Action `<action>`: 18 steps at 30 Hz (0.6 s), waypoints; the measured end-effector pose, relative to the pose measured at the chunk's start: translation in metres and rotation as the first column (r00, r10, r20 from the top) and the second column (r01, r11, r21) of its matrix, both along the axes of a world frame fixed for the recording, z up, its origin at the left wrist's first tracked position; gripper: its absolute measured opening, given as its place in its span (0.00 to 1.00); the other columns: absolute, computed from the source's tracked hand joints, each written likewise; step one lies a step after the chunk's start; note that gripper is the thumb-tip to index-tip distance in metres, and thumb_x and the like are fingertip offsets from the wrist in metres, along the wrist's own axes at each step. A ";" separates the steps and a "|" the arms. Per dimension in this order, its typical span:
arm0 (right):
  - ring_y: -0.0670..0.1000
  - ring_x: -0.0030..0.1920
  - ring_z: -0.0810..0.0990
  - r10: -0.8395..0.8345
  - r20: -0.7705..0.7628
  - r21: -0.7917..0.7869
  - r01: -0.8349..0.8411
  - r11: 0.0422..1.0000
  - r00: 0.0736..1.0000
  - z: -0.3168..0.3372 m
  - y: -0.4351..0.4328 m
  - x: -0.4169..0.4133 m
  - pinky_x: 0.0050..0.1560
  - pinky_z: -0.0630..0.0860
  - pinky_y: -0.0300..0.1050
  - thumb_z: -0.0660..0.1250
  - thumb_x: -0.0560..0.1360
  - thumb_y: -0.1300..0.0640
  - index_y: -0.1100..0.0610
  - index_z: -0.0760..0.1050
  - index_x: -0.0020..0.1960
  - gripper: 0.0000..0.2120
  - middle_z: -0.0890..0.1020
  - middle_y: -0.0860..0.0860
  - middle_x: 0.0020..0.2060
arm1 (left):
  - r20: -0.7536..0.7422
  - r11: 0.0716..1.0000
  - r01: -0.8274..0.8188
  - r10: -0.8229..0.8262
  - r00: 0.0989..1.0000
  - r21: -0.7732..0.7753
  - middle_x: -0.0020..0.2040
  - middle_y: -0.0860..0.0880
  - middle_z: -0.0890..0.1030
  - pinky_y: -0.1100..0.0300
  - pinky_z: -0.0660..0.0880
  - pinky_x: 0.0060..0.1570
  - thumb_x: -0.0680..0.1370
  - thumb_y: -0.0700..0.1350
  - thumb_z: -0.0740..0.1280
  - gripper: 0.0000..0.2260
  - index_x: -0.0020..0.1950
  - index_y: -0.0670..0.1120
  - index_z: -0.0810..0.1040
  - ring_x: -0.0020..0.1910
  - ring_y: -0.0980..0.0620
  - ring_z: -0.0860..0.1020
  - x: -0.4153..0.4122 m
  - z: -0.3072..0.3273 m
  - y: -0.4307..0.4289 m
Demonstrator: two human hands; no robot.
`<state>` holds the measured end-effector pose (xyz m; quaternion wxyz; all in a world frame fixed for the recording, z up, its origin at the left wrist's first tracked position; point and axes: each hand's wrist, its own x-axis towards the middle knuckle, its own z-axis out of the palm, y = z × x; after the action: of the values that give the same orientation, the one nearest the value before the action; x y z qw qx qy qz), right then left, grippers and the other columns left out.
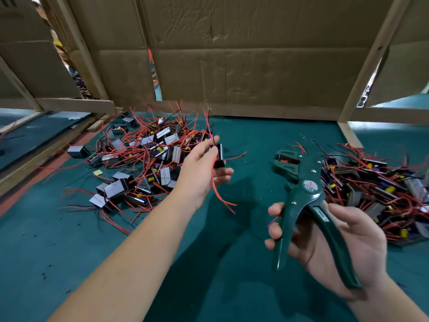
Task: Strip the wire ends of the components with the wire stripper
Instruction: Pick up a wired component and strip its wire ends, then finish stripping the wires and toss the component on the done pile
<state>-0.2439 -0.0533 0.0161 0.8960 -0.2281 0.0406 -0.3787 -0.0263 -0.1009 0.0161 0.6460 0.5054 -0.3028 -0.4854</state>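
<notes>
My left hand [204, 163] holds a small black component [219, 156] above the green table, at the right edge of the left pile. Red wires [218, 191] hang down from the component and another wire end sticks up past my fingers. My right hand [329, 240] grips the dark green wire stripper [301, 189] by its two handles, jaws pointing up and away. The stripper's jaws [285, 159] hold no wire and sit apart from the component, to its right.
A pile of components with red wires [148, 154] lies at the left centre, a second pile [376, 187] at the right. Cardboard sheets [232, 54] on a wooden frame [348, 133] wall off the back. The green table [69, 240] spreads below my arms.
</notes>
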 end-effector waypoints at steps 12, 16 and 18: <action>0.68 0.40 0.79 -0.154 -0.270 -0.089 0.134 0.987 0.951 -0.011 -0.001 0.007 0.45 0.77 0.67 0.77 0.58 0.56 0.60 0.64 0.60 0.35 0.77 0.71 0.49 | 0.117 0.986 0.135 -0.124 0.985 -0.092 0.42 0.47 0.85 0.58 0.78 0.48 0.78 0.37 0.66 0.11 0.44 0.51 0.85 0.46 0.53 0.83 -0.014 -0.027 0.027; 0.69 0.40 0.78 -0.111 -0.293 -0.084 0.091 0.992 0.950 -0.016 0.000 0.008 0.44 0.76 0.67 0.77 0.58 0.57 0.57 0.68 0.54 0.29 0.76 0.72 0.49 | 0.124 0.985 0.134 -0.120 0.985 -0.112 0.34 0.50 0.83 0.60 0.76 0.50 0.73 0.43 0.70 0.06 0.41 0.53 0.85 0.43 0.51 0.82 -0.013 -0.025 0.029; 0.70 0.41 0.78 -0.075 -0.271 -0.077 0.056 0.995 0.960 -0.017 0.000 0.009 0.45 0.75 0.68 0.76 0.60 0.57 0.56 0.68 0.55 0.27 0.76 0.72 0.50 | 0.127 0.983 0.142 -0.127 0.984 -0.120 0.30 0.51 0.80 0.63 0.76 0.48 0.68 0.48 0.71 0.02 0.38 0.52 0.84 0.41 0.51 0.82 -0.012 -0.022 0.032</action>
<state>-0.2346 -0.0535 -0.0012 0.8604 -0.3074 0.1585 -0.3744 -0.0378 -0.0690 -0.0063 0.6235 0.4693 -0.4048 -0.4765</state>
